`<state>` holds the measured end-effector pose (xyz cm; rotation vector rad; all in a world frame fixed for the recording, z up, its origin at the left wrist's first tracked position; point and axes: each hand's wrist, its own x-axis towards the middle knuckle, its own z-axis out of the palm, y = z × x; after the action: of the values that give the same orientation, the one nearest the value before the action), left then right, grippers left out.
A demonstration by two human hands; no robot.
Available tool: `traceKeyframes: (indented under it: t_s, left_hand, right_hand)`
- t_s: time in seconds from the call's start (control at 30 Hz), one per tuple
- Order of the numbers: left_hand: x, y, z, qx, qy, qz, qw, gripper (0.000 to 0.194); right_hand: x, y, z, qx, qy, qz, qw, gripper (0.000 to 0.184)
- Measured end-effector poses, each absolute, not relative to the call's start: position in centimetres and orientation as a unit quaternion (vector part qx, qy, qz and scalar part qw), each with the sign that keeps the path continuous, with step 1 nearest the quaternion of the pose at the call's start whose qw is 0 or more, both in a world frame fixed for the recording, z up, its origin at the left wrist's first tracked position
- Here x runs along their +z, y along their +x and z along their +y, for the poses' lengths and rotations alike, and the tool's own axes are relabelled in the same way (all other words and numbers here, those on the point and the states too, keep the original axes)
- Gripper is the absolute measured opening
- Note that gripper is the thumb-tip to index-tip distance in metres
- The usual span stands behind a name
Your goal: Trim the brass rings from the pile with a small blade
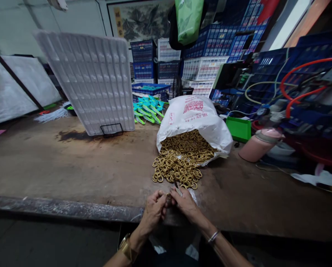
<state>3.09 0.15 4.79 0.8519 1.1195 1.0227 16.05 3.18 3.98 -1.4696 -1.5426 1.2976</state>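
Close to the table's front edge, my left hand point(155, 207) pinches a brass-coloured ring point(168, 196), partly covered by the fingers. Against it works my right hand point(186, 204), closed round a slim knife-like tool point(178, 189) with a dark tip pointing away from me. The two hands nearly touch at the fingertips. Just beyond them lies a loose pile of gold-coloured rings point(175, 170). It spills from the mouth of a white woven sack point(191, 115) lying on its side, with red print on top.
A ribbed pale plastic tray point(93, 81) stands upright in a black wire holder point(112, 129) on the wooden table point(57, 167). Teal and green plastic parts point(148, 109) lie behind. At right are a green tray point(238, 129), a pink cylinder point(259, 145) and red hoses. Stacked crates point(205, 68) fill the back.
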Motion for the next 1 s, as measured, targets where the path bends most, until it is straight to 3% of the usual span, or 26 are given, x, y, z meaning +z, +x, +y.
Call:
traceKeyframes:
  t_s: [0.27,0.6,0.77,1.0]
  left_hand:
    - [3.8,2.8,0.6,0.432,0.332,0.433,0.718,0.032]
    - [3.7,3.1,0.8,0.445,0.3,0.404,0.741,0.033]
    - [4.0,3.0,0.9,0.447,0.285,0.426,0.733,0.034]
    - [3.9,3.0,0.9,0.455,0.322,0.442,0.703,0.035]
  right_hand:
    - [4.5,16.0,3.9,0.375,-0.56,-0.671,0.309,0.025]
    - [4.3,16.5,4.0,0.36,-0.551,-0.692,0.294,0.028]
    - [3.7,16.8,3.3,0.281,-0.554,-0.752,0.219,0.016]
    - [4.0,16.5,2.7,0.23,-0.562,-0.782,0.142,0.031]
